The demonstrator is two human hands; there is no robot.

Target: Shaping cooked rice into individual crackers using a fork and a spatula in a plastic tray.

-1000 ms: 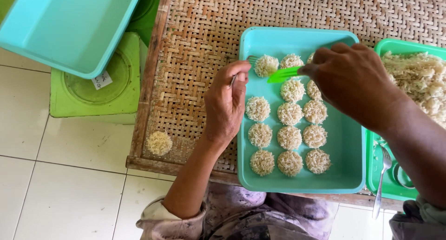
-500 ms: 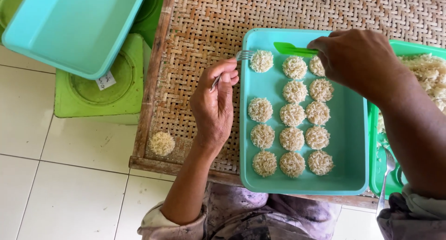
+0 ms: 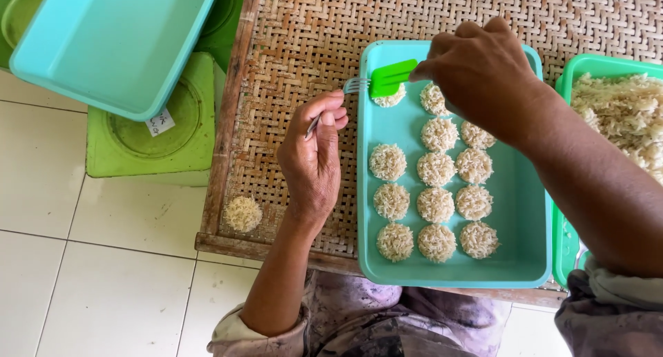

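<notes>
A: Nearest first?
B: Teal tray point(image 3: 532, 260) as landmark, overhanging the near edge of the woven surface point(image 3: 290, 88). Round noodle discs point(image 3: 436, 205) laid inside it in tidy rows, near end filled, probably to keep them apart and flat.

A: Left of the tray?
B: Left hand point(image 3: 314, 160), curled shut around a fork point(image 3: 349, 88), held low and level so the tines reach over the tray's far left corner. One stray disc point(image 3: 243, 213) near the surface's left rim, well apart from the tray.

A: Far end of the tray?
B: Right hand point(image 3: 483, 70), closed on a green mould point(image 3: 392, 77), pinched at its end. Mould pressed right over the newest disc point(image 3: 390, 98) in the far left corner, fork tines touching it, seemingly to push the noodles out.

A: Right of the tray?
B: Green tub point(image 3: 577, 70) of loose noodles point(image 3: 621, 115), just beside, within easy reach.

A: Beyond, to the left?
B: Second, empty teal tray point(image 3: 114, 50) resting on green stools point(image 3: 148, 139), off the surface, over the tiled floor point(image 3: 83, 274).
</notes>
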